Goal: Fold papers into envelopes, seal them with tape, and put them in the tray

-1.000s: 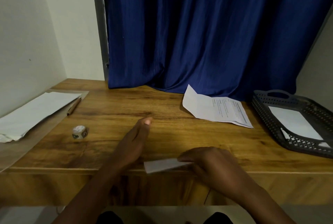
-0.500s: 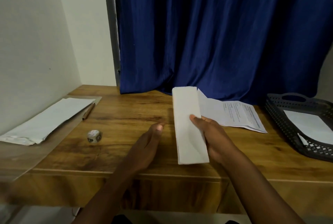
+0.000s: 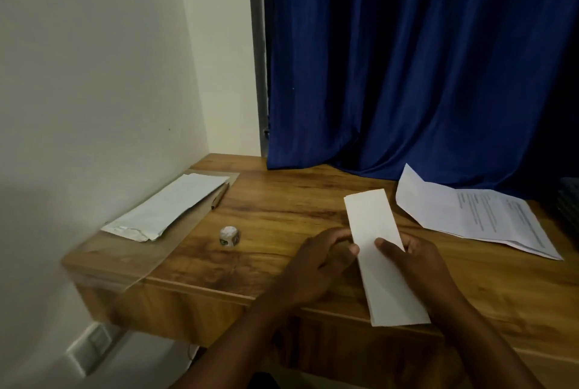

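— Hands?
— Both on the folded paper (image 3: 380, 250). Right hand (image 3: 416, 266) pinching the right long edge, thumb on top, fingers curled underneath. Left hand (image 3: 316, 266) gripping the left edge, thumb tip against the sheet, fingers curled behind.
— Paper itself?
— Long, narrow white strip, plain and smooth, held lengthwise away from the body above the desk (image 3: 282, 210), near end past the front edge.
— Materials around it?
— Glossy wood-grain desk. Printed sheet (image 3: 488, 219) lying half unfolded to the right, one flap lifted. Flat stack of white envelopes (image 3: 169, 205) on a clear plastic sheet (image 3: 141, 260) at the left, slim brown pencil (image 3: 220, 197) beside the stack. Small white tape roll (image 3: 229, 235) between stack and hands. Dark tray (image 3: 568, 200) barely showing at the right border; contents impossible to tell. Deep blue pleated curtain (image 3: 407, 59) behind.
— Different from half a second back?
— Left hand then flat and open beside the paper, not touching; now closed on its edge. Right hand's pinch unchanged. View swung left, tray nearly gone from sight
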A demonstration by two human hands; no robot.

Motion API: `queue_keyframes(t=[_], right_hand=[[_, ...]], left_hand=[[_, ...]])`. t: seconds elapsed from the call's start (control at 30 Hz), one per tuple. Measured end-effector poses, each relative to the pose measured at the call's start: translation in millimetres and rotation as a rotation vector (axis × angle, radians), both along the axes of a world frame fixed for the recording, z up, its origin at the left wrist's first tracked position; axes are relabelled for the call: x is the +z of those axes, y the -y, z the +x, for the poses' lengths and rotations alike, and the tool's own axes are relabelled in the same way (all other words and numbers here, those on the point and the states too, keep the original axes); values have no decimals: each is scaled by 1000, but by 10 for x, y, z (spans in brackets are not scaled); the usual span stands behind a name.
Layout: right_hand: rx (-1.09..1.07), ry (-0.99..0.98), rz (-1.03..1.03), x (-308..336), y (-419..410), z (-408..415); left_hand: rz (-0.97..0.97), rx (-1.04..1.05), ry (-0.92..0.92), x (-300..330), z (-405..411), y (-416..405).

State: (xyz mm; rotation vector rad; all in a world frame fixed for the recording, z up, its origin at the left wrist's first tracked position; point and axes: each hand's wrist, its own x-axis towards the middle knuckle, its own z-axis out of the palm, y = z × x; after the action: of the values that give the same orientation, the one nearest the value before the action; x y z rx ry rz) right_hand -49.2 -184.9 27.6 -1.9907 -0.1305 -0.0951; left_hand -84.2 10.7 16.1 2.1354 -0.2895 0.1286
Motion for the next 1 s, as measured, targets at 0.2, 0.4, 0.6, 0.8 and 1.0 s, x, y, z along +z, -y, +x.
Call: queue_keyframes(t=[0.2,0.4,0.6,0.8,1.0], right_hand=[[-29,29,19,-123,49,33],[-33,52,41,-166,54,111],[-39,67,36,-185,65,148],[-37,73,39,-201,77,163],[-21,92,25,-213,89,176]], left_hand=[[-129,70,101,415,22,-404],[284,335,218,849,189,-1412],[734,641,-121,639,289,-2463],[842,768,-214,316,263,-2772],[886,795,-167,397,304,-2893]])
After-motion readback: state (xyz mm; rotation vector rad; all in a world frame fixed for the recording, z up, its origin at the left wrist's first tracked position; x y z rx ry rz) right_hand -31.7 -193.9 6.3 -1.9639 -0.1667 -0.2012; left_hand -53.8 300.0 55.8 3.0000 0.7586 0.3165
